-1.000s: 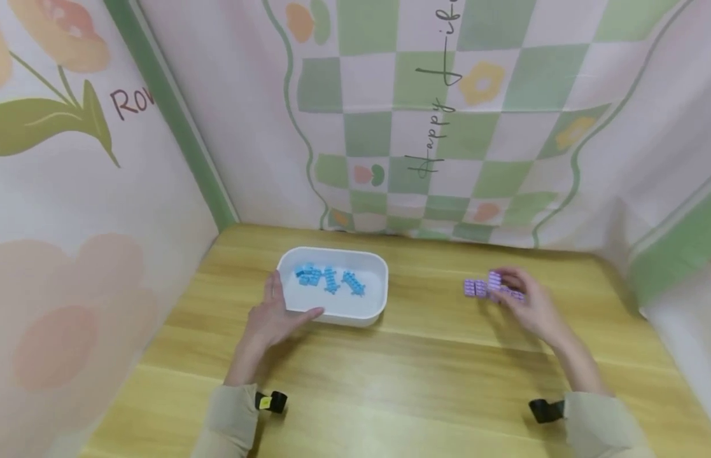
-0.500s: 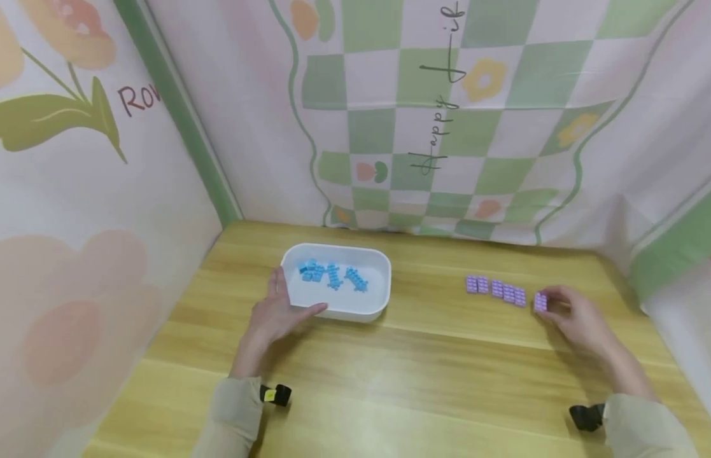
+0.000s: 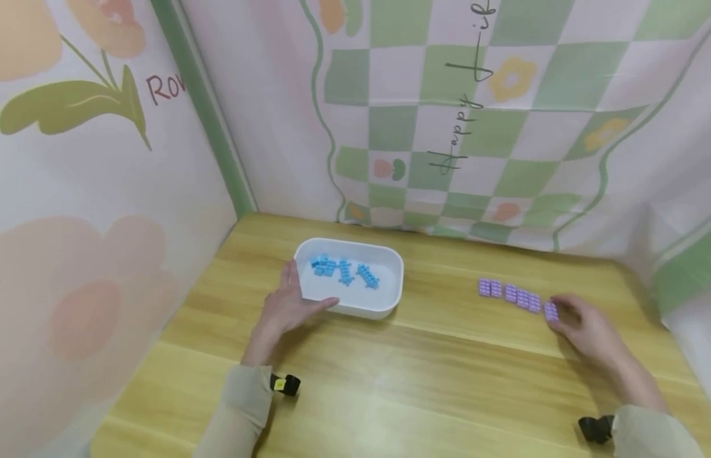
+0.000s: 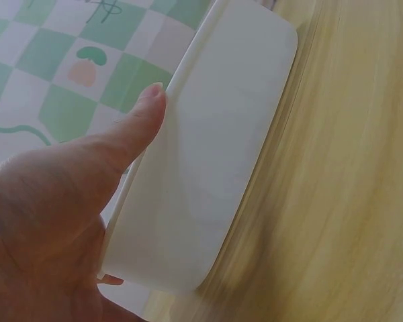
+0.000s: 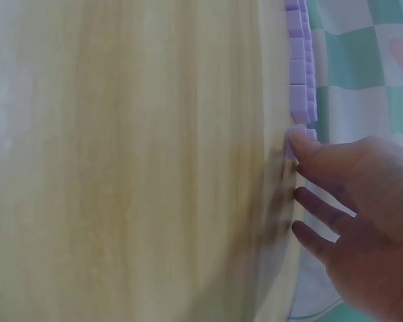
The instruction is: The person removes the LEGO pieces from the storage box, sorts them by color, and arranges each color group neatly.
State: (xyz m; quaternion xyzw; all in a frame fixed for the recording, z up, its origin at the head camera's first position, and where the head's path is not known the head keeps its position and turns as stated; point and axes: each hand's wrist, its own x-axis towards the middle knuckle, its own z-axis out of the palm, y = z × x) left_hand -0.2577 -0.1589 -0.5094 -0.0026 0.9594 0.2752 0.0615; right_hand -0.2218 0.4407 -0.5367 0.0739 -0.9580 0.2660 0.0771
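My left hand grips the near left corner of a white plastic tub, its thumb along the near rim and its fingers on the left side. In the left wrist view, the thumb presses the rim of the tub. Several light-blue toy bricks lie inside. On the right, a purple building brick is pinched between thumb and fingertips of my right hand, low at the table. It sits at the right end of a row of purple bricks, a small gap apart; the right wrist view shows these bricks too.
The wooden table meets a green-and-white checked curtain at the back. A printed panel stands along the left side. Each wrist wears a black camera strap.
My right hand has moved from over the purple row to its right end, carrying a purple brick down there. The left hand keeps hold of the tub. The head view has shifted slightly.
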